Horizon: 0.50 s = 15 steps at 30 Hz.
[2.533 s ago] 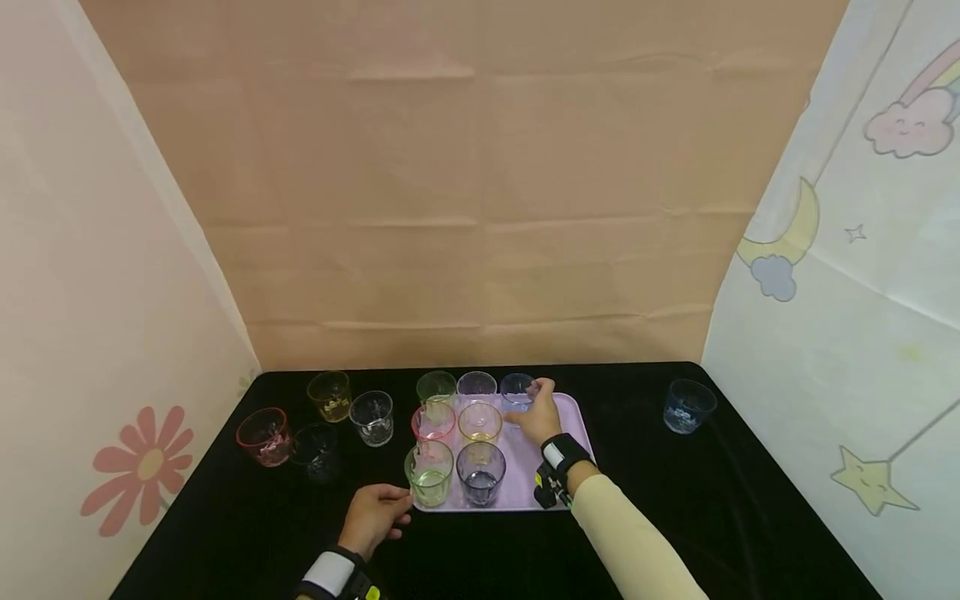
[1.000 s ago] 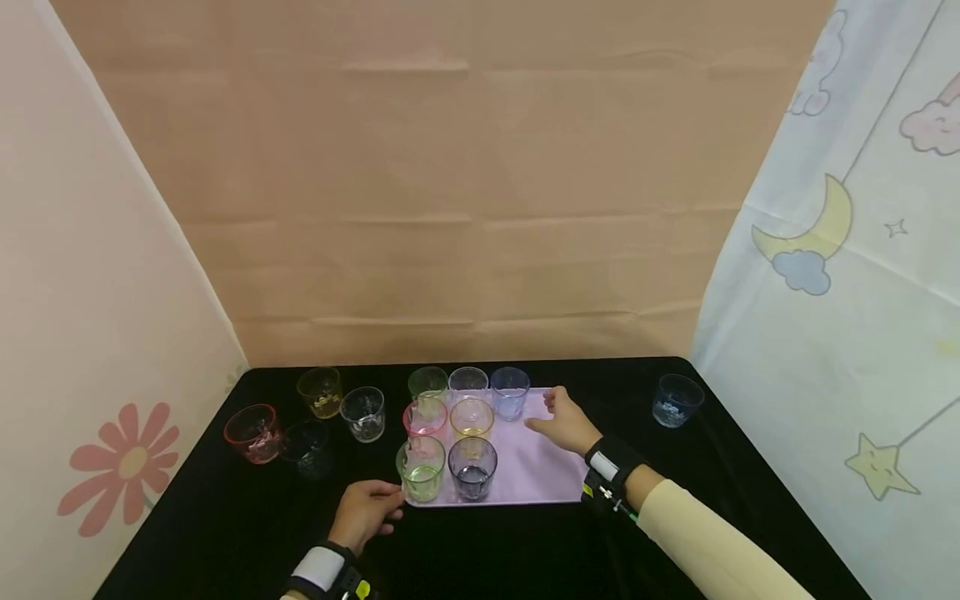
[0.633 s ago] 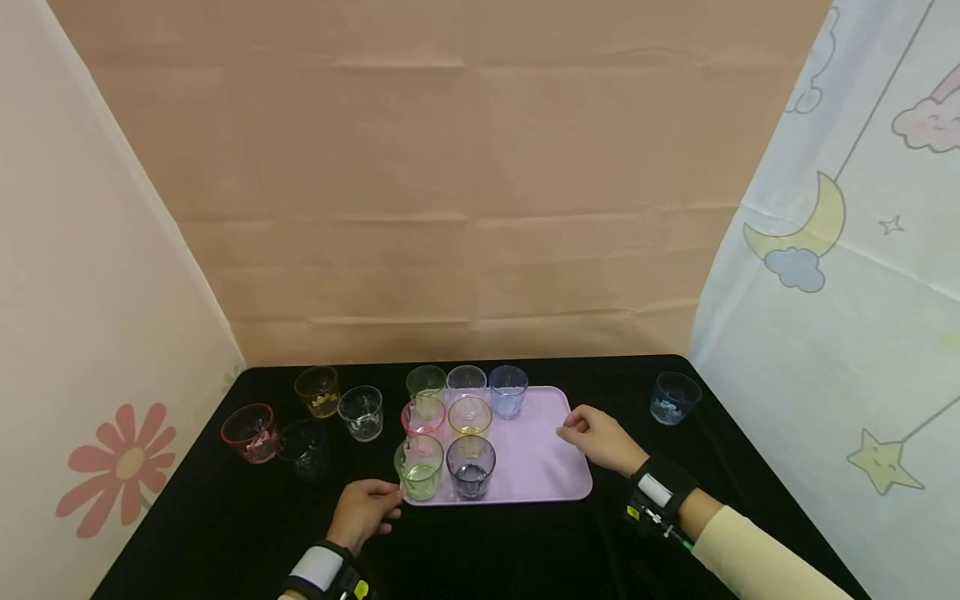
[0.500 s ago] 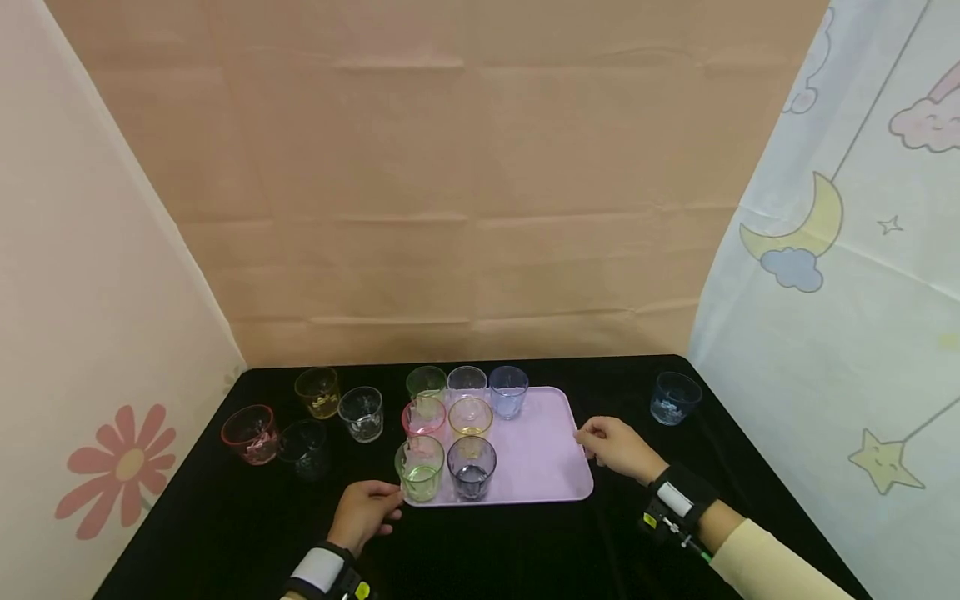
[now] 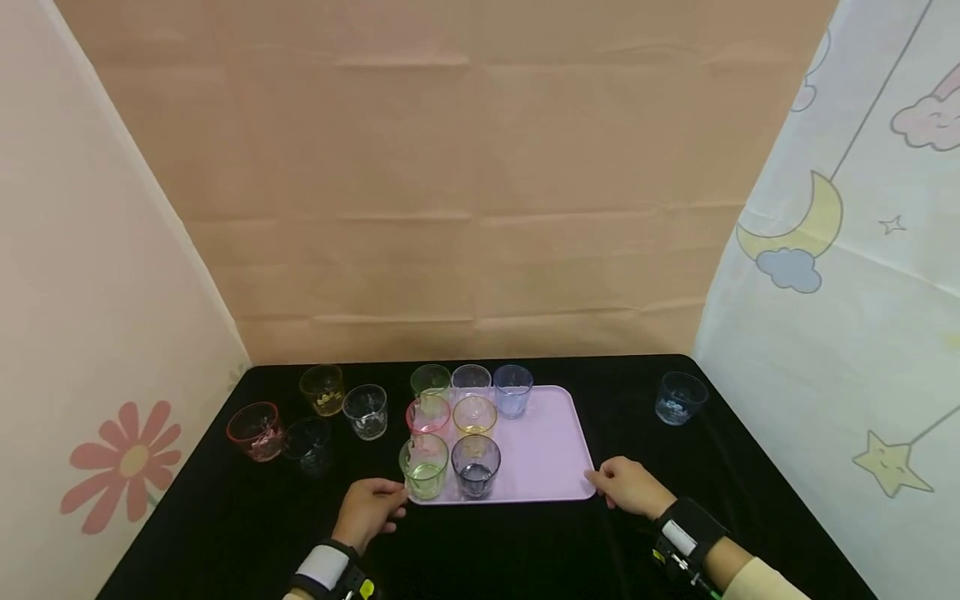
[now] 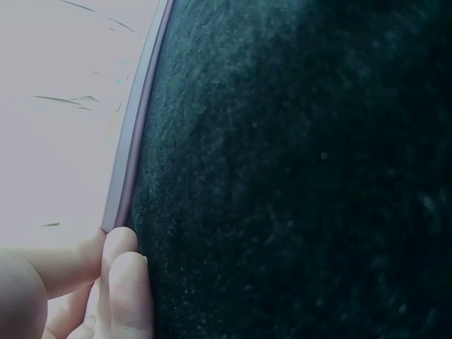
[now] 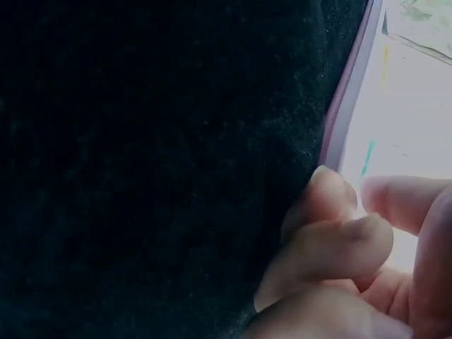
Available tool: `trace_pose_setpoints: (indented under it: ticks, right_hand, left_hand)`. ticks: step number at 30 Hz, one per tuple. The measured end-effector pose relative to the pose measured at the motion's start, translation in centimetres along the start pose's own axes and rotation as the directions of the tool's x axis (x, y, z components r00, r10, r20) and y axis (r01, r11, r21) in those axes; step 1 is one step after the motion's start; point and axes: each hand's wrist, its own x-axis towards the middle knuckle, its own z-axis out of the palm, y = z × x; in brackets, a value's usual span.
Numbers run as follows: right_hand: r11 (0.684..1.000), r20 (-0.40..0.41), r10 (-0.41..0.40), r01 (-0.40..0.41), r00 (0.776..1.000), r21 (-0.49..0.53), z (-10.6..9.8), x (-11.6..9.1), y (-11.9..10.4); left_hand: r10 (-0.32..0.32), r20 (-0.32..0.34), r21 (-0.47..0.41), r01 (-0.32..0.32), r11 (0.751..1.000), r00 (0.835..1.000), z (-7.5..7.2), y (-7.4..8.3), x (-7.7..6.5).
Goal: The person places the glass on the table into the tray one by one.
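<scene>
A pale purple tray [image 5: 546, 450] lies on the black table. My left hand [image 5: 367, 510] pinches its near left corner; the left wrist view shows thumb and fingertips [image 6: 131, 289] meeting at the rim. At the right edge, close to the near corner, my right hand [image 5: 632, 487] grips the tray between thumb [image 7: 399, 201] and curled fingers. Standing on the tray's left and back are drinking glasses: a light green glass [image 5: 426, 471], a grey glass [image 5: 476, 471], a pink-rimmed glass [image 5: 428, 417], a yellow glass [image 5: 475, 415], a blue glass [image 5: 513, 392] and others behind.
Left of the tray stand a red glass [image 5: 258, 433], an amber glass [image 5: 324, 392], a clear glass [image 5: 366, 412] and a dark glass [image 5: 309, 442]. One dark blue glass [image 5: 679, 400] stands far right. A brown paper wall [image 5: 472, 208] closes off the back.
My right hand has let go of the blue glass at the back, moved right and toward me, and taken hold of the tray's right edge. The left hand has stayed at its corner.
</scene>
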Motion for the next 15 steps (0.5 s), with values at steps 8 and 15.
trace_pose_setpoints:
  ticks: [8, 15]
  right_hand:
    - [1.000, -0.018, 0.022, -0.022, 1.000, 0.001, 0.9, -0.2, 0.5]
    - [0.999, -0.071, 0.036, -0.035, 0.997, 0.007, 1.4, -0.4, 0.3]
  left_hand:
    - [-0.006, 0.002, -0.006, 0.006, 1.000, 1.000, 0.0, -0.2, -0.1]
    - [0.008, -0.021, 0.004, -0.008, 1.000, 1.000, 0.1, -0.1, -0.2]
